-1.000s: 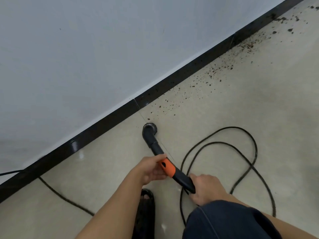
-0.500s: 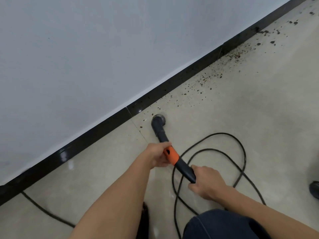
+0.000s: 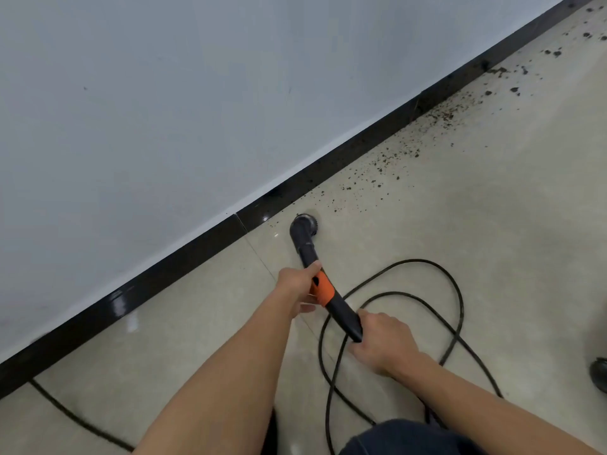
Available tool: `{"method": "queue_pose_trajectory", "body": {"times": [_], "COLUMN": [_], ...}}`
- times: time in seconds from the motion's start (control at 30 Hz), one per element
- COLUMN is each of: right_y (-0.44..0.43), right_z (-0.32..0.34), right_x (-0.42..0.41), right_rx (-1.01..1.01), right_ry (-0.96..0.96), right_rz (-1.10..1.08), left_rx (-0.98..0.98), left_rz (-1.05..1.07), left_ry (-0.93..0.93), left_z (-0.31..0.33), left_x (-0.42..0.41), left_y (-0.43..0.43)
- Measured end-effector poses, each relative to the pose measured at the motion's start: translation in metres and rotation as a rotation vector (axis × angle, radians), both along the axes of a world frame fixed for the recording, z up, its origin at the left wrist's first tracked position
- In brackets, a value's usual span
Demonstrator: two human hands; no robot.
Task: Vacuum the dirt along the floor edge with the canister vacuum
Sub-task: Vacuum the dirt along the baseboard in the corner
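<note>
A black vacuum wand [image 3: 341,311] with an orange collar [image 3: 323,289] slants across the beige floor. Its round nozzle [image 3: 304,225] sits on the tile right beside the black baseboard [image 3: 345,157]. My left hand [image 3: 297,282] grips the wand just above the orange collar. My right hand [image 3: 382,341] grips the wand's lower end. Dark crumbs of dirt [image 3: 394,159] lie scattered along the floor edge, from just past the nozzle up to the top right corner. The canister is out of view.
A black power cord [image 3: 427,295] lies in loops on the floor right of the wand. Another cord stretch [image 3: 75,418] runs along the lower left. A dark round object [image 3: 598,372] shows at the right edge. My knee in dark cloth [image 3: 407,438] is at the bottom.
The nozzle has slid up and right along the baseboard toward the dirt trail, both hands moving with the wand. The crumbs nearest the nozzle's earlier spot are gone.
</note>
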State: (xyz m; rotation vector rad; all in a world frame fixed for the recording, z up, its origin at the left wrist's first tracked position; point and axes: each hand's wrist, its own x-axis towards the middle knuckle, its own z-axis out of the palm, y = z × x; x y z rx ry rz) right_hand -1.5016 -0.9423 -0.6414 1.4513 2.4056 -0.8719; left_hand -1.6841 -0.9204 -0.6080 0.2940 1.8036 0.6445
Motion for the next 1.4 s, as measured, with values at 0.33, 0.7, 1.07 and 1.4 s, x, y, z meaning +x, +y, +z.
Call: {"method": "queue_pose_trajectory", "body": {"times": [0.33,0.7,1.07,1.4], "right_y": [-0.022,0.005,0.074,0.078], "right_z": [-0.008,-0.005,0.011,0.025], "right_x": [-0.002,-0.045,-0.023,-0.03], "right_rx": [-0.09,0.005,-0.096,0.001], "right_ry": [-0.007,-0.004,-0.125,-0.207], "right_rz": [0.159,0.173,0.171,0.147], "left_rx": [-0.148,-0.042,-0.127,-0.233], "left_rz": [-0.116,0.01,-0.236,-0.349], "left_ry": [-0.04,0.022,-0.039,0.005], "left_z": [0.001,-0.002,0.008,0.025], "left_x": [-0.029,-0.06,-0.047,-0.062], "left_y": [-0.043,-0.027,0.05,0.065]}}
